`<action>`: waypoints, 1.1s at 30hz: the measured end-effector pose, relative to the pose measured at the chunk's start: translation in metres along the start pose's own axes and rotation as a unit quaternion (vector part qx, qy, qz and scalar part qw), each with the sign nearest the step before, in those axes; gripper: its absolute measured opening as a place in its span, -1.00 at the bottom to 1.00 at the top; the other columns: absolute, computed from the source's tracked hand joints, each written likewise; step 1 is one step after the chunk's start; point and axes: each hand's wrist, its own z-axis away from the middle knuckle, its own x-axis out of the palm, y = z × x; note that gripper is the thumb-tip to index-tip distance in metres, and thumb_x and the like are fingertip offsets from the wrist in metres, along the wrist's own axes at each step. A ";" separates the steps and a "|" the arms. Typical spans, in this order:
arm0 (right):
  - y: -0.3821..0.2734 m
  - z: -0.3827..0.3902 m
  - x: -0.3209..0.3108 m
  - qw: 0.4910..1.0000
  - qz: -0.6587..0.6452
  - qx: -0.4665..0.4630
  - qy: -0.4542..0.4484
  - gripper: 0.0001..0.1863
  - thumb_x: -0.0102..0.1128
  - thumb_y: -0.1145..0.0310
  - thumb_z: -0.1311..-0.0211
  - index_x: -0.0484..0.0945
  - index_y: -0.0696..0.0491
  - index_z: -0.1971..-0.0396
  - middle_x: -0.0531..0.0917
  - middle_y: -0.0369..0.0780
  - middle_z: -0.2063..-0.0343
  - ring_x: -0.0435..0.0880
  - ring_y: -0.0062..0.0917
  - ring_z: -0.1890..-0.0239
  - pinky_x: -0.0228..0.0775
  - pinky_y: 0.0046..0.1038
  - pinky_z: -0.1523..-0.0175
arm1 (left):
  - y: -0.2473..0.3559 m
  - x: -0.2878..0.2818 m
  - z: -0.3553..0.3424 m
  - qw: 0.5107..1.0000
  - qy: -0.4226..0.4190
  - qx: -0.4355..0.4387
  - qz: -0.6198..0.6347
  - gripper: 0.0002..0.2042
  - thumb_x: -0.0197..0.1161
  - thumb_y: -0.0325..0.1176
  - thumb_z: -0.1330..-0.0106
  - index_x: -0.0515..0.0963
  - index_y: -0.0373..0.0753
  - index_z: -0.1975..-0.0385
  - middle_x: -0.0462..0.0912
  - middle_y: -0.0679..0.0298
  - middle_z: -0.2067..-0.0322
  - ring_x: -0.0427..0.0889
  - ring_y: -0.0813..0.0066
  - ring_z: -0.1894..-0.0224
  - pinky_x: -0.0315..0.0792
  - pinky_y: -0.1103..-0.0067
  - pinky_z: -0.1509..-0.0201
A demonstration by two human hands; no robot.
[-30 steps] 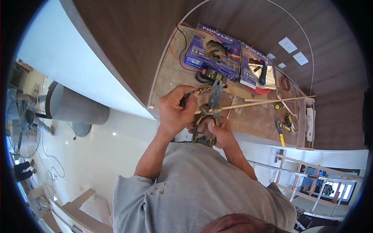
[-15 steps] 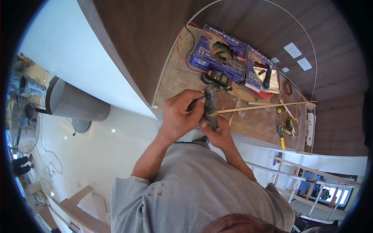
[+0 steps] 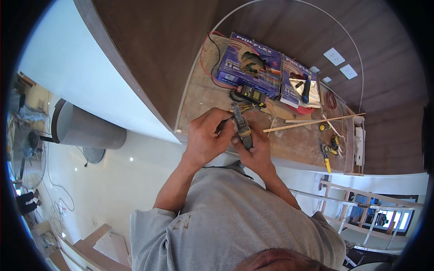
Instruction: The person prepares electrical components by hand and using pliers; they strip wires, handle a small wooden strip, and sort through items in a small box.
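Both my hands are over the worktop point(image 3: 199, 81). My right hand point(image 3: 254, 151) is closed on dark, yellow-marked pliers point(image 3: 242, 124), held edge-on with their jaws pointing away from me. My left hand point(image 3: 209, 137) is pinched beside the jaws on something small, partly hidden by my fingers. Just beyond lies a black-and-yellow handheld meter point(image 3: 251, 94) with dark and coloured wires near it. Two purple printed boxes point(image 3: 271, 83) stand behind, the right one bearing a silver packet point(image 3: 298, 83) and a blue-handled tool point(image 3: 306, 90). A thin wooden strip point(image 3: 312, 122) extends rightward from near the pliers.
At the right lie yellow-handled tools point(image 3: 327, 162), tape measures point(image 3: 334, 143) and red wire coils point(image 3: 331, 100). White sockets point(image 3: 334, 56) are on the dark panel. Below are a standing fan point(image 3: 30, 147), a grey cylinder point(image 3: 90, 126), a metal ladder point(image 3: 368, 230) and another person's legs point(image 3: 27, 203).
The pliers have turned from showing both spread handles to edge-on, and my right hand has come round them. My left hand has shifted slightly toward me, staying beside the jaws.
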 end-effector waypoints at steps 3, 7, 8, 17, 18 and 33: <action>-0.001 -0.002 -0.004 1.000 0.016 -0.003 -0.005 -0.67 0.44 0.33 -0.22 0.63 0.24 0.13 0.63 0.05 -0.01 0.68 -0.02 0.01 0.53 -0.17 -0.04 | -0.001 0.002 -0.001 1.000 0.002 0.000 0.002 -0.93 0.35 -0.61 -0.23 0.60 -0.32 0.37 0.63 0.25 0.55 0.49 0.65 0.63 0.35 0.63 0.55; 0.001 -0.002 -0.010 1.000 0.003 0.015 -0.027 -0.65 0.45 0.32 -0.22 0.64 0.24 0.11 0.63 0.06 -0.02 0.68 -0.02 -0.01 0.53 -0.17 -0.06 | 0.002 0.004 -0.002 1.000 -0.005 -0.008 0.003 -0.93 0.35 -0.61 -0.23 0.59 -0.33 0.37 0.61 0.27 0.56 0.46 0.68 0.63 0.32 0.65 0.56; 0.001 -0.001 -0.011 1.000 0.003 0.015 -0.027 -0.65 0.45 0.32 -0.22 0.64 0.24 0.11 0.63 0.06 -0.02 0.68 -0.02 -0.01 0.53 -0.17 -0.06 | 0.001 0.005 -0.001 1.000 -0.004 -0.008 0.003 -0.93 0.35 -0.61 -0.23 0.59 -0.33 0.37 0.61 0.27 0.56 0.46 0.68 0.63 0.32 0.65 0.56; 0.005 0.000 -0.019 0.988 -0.085 0.073 -0.102 -0.50 0.40 0.14 -0.31 0.59 0.16 -0.10 0.71 -0.09 0.27 0.72 -0.32 0.29 0.53 -0.34 0.14 | -0.001 0.008 0.007 0.998 -0.006 -0.039 0.051 -0.90 0.31 -0.64 -0.24 0.65 -0.37 0.28 0.65 0.34 0.54 0.43 0.81 0.58 0.30 0.70 0.54; 0.007 0.001 -0.020 0.985 -0.102 0.076 -0.113 -0.47 0.39 0.11 -0.32 0.57 0.15 -0.14 0.70 -0.14 0.35 0.70 -0.38 0.35 0.51 -0.38 0.18 | -0.002 0.010 0.009 0.997 -0.006 -0.046 0.054 -0.90 0.31 -0.64 -0.23 0.65 -0.37 0.27 0.65 0.35 0.54 0.43 0.81 0.58 0.30 0.71 0.54; 0.006 -0.014 -0.015 0.982 0.124 -0.145 0.005 -0.48 0.53 0.53 0.15 0.58 0.28 0.10 0.50 0.08 -0.21 0.52 0.06 -0.20 0.41 -0.07 -0.25 | -0.004 0.000 0.016 0.998 0.005 -0.037 0.046 -0.87 0.32 -0.63 -0.15 0.63 -0.39 0.30 0.53 0.40 0.61 0.39 0.78 0.61 0.29 0.72 0.54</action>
